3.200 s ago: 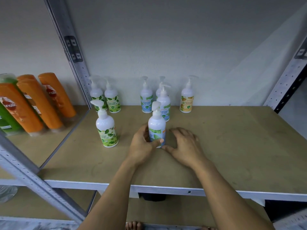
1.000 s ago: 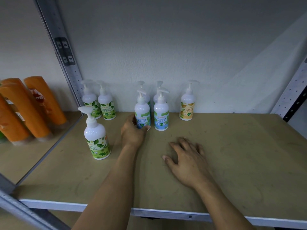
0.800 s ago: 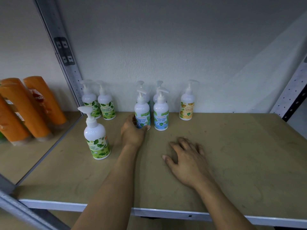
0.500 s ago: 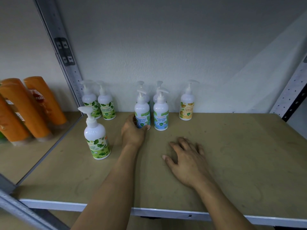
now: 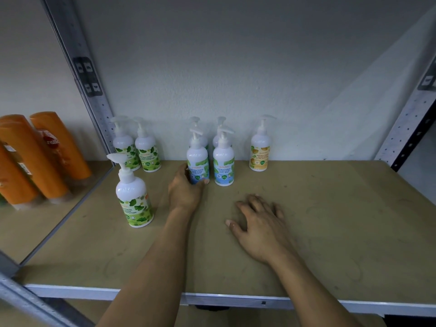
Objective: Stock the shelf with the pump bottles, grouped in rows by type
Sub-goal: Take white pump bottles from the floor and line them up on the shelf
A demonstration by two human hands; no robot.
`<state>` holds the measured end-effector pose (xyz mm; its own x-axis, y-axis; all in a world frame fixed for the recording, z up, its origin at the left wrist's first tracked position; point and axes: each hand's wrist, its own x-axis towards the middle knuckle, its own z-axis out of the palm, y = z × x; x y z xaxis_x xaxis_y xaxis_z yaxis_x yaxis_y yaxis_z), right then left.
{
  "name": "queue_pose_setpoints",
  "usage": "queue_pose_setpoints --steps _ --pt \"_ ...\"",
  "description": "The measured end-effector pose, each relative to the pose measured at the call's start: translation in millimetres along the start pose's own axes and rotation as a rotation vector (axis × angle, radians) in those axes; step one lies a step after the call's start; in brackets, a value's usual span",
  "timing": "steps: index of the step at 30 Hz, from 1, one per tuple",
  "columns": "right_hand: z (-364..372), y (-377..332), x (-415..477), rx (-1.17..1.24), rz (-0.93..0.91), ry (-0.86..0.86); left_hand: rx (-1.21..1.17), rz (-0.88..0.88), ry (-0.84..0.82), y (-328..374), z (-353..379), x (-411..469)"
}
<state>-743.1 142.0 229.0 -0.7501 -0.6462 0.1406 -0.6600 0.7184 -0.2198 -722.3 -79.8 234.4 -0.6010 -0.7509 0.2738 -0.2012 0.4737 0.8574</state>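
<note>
Left hand grip: my left hand (image 5: 185, 191) was curled round the lower part of the front-left cool-mint bottle (image 5: 197, 159). The thumb lay across the foot of its label. My fingers went behind it, out of my sight.
Held bottle: it stood upright on the shelf board (image 5: 330, 220), a white pump bottle with a blue-and-green label. It sat left of the middle, one row out from the wall (image 5: 236, 67).
Right hand: my right hand (image 5: 259, 224) lay palm down on bare board, fingers spread and straight, holding nothing. It was well apart from every bottle and nearer the front edge.
Neighbour: a second cool-mint bottle (image 5: 223, 166) stood just beside the held one on its right, with a narrow gap between and the label facing me.
Back row: two more pump bottles (image 5: 218, 138) stood against the wall, one behind each front bottle. They were mostly hidden and I could not read their labels.
Yellow-label bottle (image 5: 260, 149): it stood alone at the wall, to the right and apart from the blue group.
Green-leaf pair (image 5: 147, 152): these two stood side by side at the back left, by the grey upright post (image 5: 77, 67). I could not tell whether they touched.
Lone green-leaf bottle (image 5: 133, 194): it stood forward of that pair, near the board's left edge and left of my left wrist, with its spout pointing left.
Next bay: orange bottles (image 5: 59, 142) stood in a group on the neighbouring shelf, beyond the post.
</note>
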Motion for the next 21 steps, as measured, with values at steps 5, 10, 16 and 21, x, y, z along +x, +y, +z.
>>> queue_pose_setpoints --steps 5,10,16,21 --pt "-3 -1 -2 0.023 -0.001 -0.009 0.144 -0.021 -0.087 -3 -20 -29" --pt "-7 -3 -5 0.053 0.005 -0.015 0.187 0.332 -0.162 2 -69 -91" --pt "-8 -9 -13 0.077 -0.059 0.028 0.199 0.321 0.039 -1 -153 -112" --pt "0 -30 -22 0.071 -0.152 0.06 0.312 0.06 0.129 -46 -209 -105"
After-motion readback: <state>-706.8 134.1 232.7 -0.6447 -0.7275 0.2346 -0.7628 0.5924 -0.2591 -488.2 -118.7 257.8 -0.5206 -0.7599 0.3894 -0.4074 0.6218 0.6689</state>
